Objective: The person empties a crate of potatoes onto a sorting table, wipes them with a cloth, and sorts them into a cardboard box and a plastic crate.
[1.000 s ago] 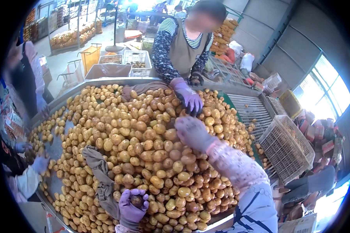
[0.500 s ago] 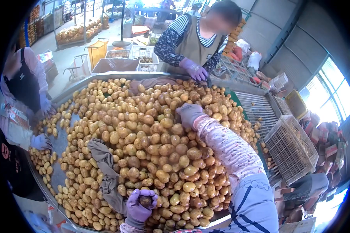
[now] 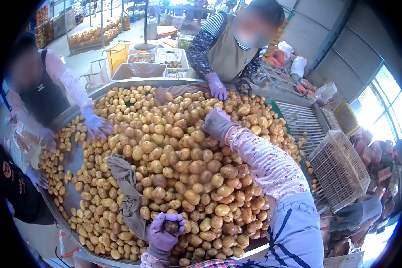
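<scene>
Left hand [image 3: 161, 237] curled round a dark potato [image 3: 171, 227]; right hand [image 3: 217, 124] on potato pile [image 3: 183, 165], couldn't tell whether gripping

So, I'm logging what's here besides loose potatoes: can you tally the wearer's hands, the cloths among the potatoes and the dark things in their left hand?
Hands: 2 (left hand, right hand)
Cloths: 2 (near cloth, far cloth)
Dark things: 1 (round thing)
Total: 5
</scene>
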A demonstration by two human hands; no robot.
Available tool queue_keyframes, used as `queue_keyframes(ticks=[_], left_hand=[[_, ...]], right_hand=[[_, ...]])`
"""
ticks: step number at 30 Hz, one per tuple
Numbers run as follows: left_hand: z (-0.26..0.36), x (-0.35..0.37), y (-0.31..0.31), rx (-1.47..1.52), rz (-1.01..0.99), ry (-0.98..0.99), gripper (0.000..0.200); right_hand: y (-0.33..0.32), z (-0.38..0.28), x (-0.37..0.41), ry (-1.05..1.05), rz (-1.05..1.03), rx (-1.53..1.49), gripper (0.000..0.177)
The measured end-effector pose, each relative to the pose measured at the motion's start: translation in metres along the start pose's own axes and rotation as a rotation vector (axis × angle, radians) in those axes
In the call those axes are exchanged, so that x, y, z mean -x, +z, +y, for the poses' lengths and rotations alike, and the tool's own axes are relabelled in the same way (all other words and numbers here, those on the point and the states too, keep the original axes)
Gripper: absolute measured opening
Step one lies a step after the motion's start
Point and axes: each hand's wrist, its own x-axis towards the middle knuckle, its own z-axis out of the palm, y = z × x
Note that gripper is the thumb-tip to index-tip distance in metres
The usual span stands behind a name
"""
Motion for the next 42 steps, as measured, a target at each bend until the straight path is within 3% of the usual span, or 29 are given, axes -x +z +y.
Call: queue_keyframes(ticks=[4,9,11,13,16,17,18,19,20,21,22,23,24,26,28,30,31,32,34,36,39,40,42], left_hand=[[-0.007,-0.002,0.001,-0.007,-0.011,-0.021,0.041],[-0.001,0.004,0.001,0.002,-0.005,-0.017,0.047],[-0.001,0.003,-0.002,-0.009,0.066,-0.015,0.048],[0.000,-0.002,-0.006,0.099,0.003,-0.045,0.049],[0.001,-0.012,-0.005,0.244,-0.078,-0.104,0.052],[0.003,-0.017,0.000,0.256,-0.073,-0.139,0.052],[0.004,-0.023,0.006,0.264,-0.073,-0.177,0.053],[0.004,-0.029,0.015,0.047,-0.099,-0.128,0.055],[0.007,-0.034,0.023,0.228,-0.172,-0.253,0.063],[0.010,-0.037,0.034,0.187,-0.187,-0.307,0.066],[0.011,-0.039,0.042,0.146,-0.200,-0.357,0.070],[0.008,-0.041,0.044,0.164,-0.237,-0.390,0.070],[0.005,-0.044,0.042,0.182,-0.268,-0.417,0.069],[0.000,-0.046,0.035,0.264,-0.301,-0.463,0.067],[-0.004,-0.042,0.023,0.401,-0.310,-0.503,0.064],[-0.006,-0.036,0.015,0.420,-0.294,-0.480,0.062],[-0.007,-0.034,0.013,0.435,-0.272,-0.474,0.062],[-0.008,-0.032,0.011,0.452,-0.253,-0.465,0.061],[-0.010,-0.029,0.003,0.434,-0.214,-0.467,0.061],[-0.009,-0.027,-0.001,0.436,-0.179,-0.476,0.061],[-0.009,-0.025,-0.018,0.430,-0.174,-0.435,0.063],[-0.007,-0.023,-0.022,0.453,-0.174,-0.422,0.064],[-0.003,-0.020,-0.026,0.521,-0.213,-0.399,0.065]], right_hand=[[0.016,0.009,0.009,-0.036,0.147,0.050,0.018],[0.014,0.019,0.014,0.104,0.262,-0.095,0.016],[0.004,0.031,0.017,0.199,0.173,-0.297,0.023],[-0.005,0.047,0.022,0.270,0.126,-0.529,0.034],[-0.017,0.043,0.046,0.360,0.134,-1.208,0.037],[-0.048,0.032,0.063,0.294,0.005,-1.296,0.040],[-0.044,0.018,0.072,0.093,0.099,-1.498,0.034],[-0.051,0.000,0.084,-0.057,0.138,-1.561,0.022],[-0.081,-0.015,0.105,-0.010,-0.024,-1.527,0.021],[-0.078,-0.034,0.114,-0.114,-0.042,-1.597,0.021],[-0.080,-0.056,0.127,-0.038,-0.013,-1.521,0.025],[-0.075,-0.073,0.132,-0.142,0.053,-1.408,0.028],[-0.071,-0.087,0.138,-0.247,0.249,-1.165,0.035],[-0.070,-0.083,0.145,-0.371,0.049,-1.408,0.040],[-0.080,-0.053,0.137,-0.237,-0.026,-1.481,0.044],[-0.090,-0.016,0.113,0.062,-0.024,-1.257,0.035],[-0.053,-0.004,0.083,0.052,0.205,-0.905,0.033],[-0.033,0.008,0.061,0.103,0.195,-0.716,0.028],[-0.011,0.029,0.020,0.180,0.049,-0.743,0.030],[0.011,0.041,-0.014,0.118,0.019,-0.696,0.029],[0.010,0.048,-0.031,0.252,-0.173,-0.633,0.030],[0.013,0.051,-0.041,0.180,-0.212,-0.488,0.033],[0.022,0.053,-0.052,0.331,-0.222,-0.558,0.038]])
